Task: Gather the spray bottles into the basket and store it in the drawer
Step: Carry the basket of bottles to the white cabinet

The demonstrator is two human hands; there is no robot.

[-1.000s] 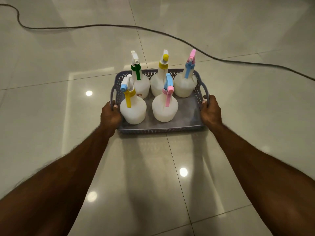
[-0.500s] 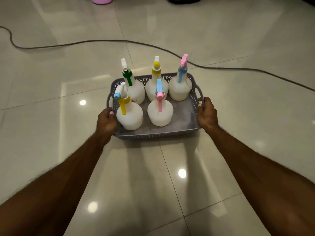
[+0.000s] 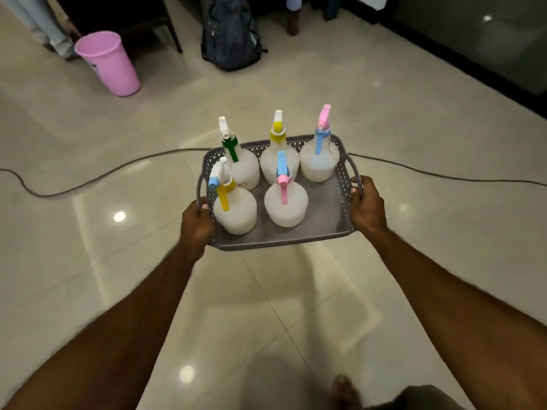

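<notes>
A grey perforated basket [image 3: 322, 232] is held in the air above the tiled floor. My left hand [image 3: 196, 224] grips its left handle and my right hand [image 3: 367, 207] grips its right handle. Several white spray bottles stand upright inside. In the back row are one with a green trigger [image 3: 241, 165], one with a yellow collar [image 3: 278, 161] and one with a pink and blue head [image 3: 320, 156]. In front stand one with a yellow trigger [image 3: 235, 210] and one with a pink trigger [image 3: 285, 205]. No drawer is in view.
A dark cable [image 3: 97, 177] runs across the floor behind the basket. At the back left stands a pink bucket [image 3: 109, 62], with a dark backpack [image 3: 229, 31] and chair legs [image 3: 174, 37] to its right. A dark cabinet front [image 3: 485, 45] lines the right. My bare foot [image 3: 344, 392] shows at the bottom.
The basket has risen off the floor in both hands and moved forward. The view has tipped up, and the bucket, backpack and cabinet have come into sight.
</notes>
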